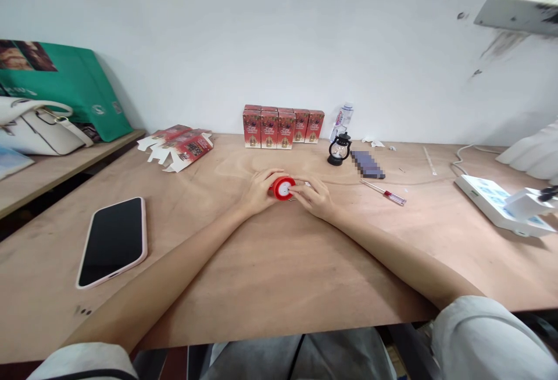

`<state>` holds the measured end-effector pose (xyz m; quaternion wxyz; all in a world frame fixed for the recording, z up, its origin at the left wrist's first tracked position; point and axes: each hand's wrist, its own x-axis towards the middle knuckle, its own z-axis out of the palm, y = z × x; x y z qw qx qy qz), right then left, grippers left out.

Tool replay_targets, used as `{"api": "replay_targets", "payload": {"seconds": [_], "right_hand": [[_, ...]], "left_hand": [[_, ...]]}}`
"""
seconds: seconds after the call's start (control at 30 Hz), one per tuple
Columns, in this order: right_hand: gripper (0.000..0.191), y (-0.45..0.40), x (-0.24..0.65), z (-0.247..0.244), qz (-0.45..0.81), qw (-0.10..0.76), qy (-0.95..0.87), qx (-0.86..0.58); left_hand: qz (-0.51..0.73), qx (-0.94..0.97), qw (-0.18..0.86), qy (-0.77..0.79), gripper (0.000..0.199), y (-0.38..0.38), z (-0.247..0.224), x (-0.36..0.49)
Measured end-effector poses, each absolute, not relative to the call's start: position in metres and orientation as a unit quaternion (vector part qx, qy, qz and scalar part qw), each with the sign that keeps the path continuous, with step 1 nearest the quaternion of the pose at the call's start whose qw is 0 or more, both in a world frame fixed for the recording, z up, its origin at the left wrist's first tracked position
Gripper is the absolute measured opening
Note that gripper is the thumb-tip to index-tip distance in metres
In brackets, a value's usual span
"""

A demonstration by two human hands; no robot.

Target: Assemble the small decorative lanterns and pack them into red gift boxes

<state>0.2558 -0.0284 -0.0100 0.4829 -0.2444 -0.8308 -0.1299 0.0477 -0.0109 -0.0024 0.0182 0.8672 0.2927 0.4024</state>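
Near the middle of the table, my left hand [258,192] is wrapped around a small red lantern [278,194], whose round base with a white centre faces me. The lantern's upper part is hidden behind the fingers. From the other side, my right hand [314,196] reaches the white centre with thumb and fingers pinched together at its edge. Whatever may be between those fingertips is too small to make out. A black lantern [338,150] with a clear globe stands upright beyond my right hand. To the right lies a screwdriver [386,193] with a clear and red handle.
Red boxes [278,130] stand in rows by the wall, and flattened cartons [181,146] lie left of them. A phone [114,242] rests at left. On the right are a blurred dark object [368,164] and a white power strip [497,203]; a bottle [342,121] leans behind the black lantern.
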Motion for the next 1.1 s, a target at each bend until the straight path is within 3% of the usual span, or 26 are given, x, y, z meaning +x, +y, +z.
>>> {"api": "replay_targets", "payload": {"seconds": [0.43,0.6,0.8,1.0,1.1], "right_hand": [[0.015,-0.033,0.255,-0.009,-0.274,0.421,-0.833,-0.229],[0.018,-0.030,0.256,-0.011,-0.245,0.410,-0.842,-0.253],[0.013,-0.031,0.253,-0.007,-0.174,0.471,-0.841,-0.201],[0.017,-0.015,0.261,-0.011,-0.038,0.563,-0.730,-0.386],[0.017,-0.003,0.272,-0.014,0.010,0.538,-0.686,-0.490]], "left_hand": [[0.379,0.869,-0.012,0.319,0.043,-0.004,-0.015,0.047],[0.397,0.861,0.005,0.319,0.043,-0.004,-0.012,0.046],[0.429,0.854,0.026,0.293,0.039,-0.008,-0.006,0.048],[0.553,0.737,0.063,0.384,0.039,0.003,-0.010,0.046],[0.589,0.697,0.083,0.400,0.045,0.005,-0.013,0.046]]}}
